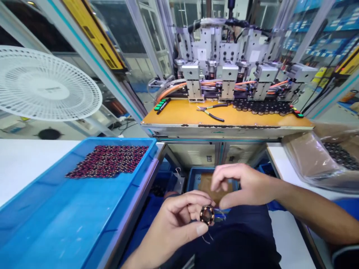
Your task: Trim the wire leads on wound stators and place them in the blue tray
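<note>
My left hand (175, 220) pinches a small round copper-wound coil (207, 215) between thumb and fingers, low in the middle of the head view. Thin loose wire ends hang from the coil. My right hand (241, 185) is just above and to the right, fingers curled, thumb and forefinger pinched at the coil's upper right edge, apparently on a wire end too thin to make out. Both hands hover over my lap, in front of a small blue bin (196, 175).
A large blue tray (56, 216) at left holds several rows of dark red coils (109, 160). Ahead, an orange machine bench (185, 114) carries pliers (210, 111), black coils (260, 106) and winding heads. A white fan (42, 84) stands at left, a plastic bag (322, 157) at right.
</note>
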`<state>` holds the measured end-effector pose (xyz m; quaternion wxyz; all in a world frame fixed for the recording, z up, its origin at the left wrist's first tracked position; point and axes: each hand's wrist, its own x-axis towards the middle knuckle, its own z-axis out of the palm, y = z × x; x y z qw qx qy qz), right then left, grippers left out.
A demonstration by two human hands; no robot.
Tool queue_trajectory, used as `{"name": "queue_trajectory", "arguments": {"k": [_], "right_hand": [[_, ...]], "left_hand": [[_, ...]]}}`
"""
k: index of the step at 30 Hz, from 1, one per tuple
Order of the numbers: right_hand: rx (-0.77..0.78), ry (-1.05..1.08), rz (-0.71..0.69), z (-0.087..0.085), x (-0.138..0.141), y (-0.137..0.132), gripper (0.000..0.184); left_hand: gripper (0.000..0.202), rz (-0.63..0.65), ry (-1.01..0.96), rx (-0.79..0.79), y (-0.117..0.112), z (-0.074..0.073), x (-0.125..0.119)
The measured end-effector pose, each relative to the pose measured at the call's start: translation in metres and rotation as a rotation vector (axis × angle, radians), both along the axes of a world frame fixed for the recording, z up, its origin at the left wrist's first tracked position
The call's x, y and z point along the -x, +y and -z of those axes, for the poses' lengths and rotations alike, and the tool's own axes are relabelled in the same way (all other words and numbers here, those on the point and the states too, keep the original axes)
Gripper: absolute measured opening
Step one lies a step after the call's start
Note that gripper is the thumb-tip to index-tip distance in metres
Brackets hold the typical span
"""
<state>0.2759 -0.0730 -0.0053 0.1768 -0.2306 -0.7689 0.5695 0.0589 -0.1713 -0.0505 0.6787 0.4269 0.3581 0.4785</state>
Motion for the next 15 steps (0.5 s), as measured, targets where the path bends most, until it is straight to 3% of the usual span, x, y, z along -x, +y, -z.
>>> {"name": "queue_trajectory", "arguments": {"k": [5,11,15], "right_hand": [[0.024,0.162,-0.139,-0.001,0.028,-0.006,0.018],[0.100,0.040,0.210,-0.001,0.022,-0.026,0.021],[0.134,-0.021,0.291,-0.003,0.016,-0.038,0.019]], "left_hand": [[0.025,0.068,0.059,0.009,0.001,-0.003,-0.005],[0.032,-0.062,-0.041,-0.063,-0.006,0.004,-0.004],[0.035,-0.131,-0.024,-0.179,-0.005,0.004,-0.005]]}}
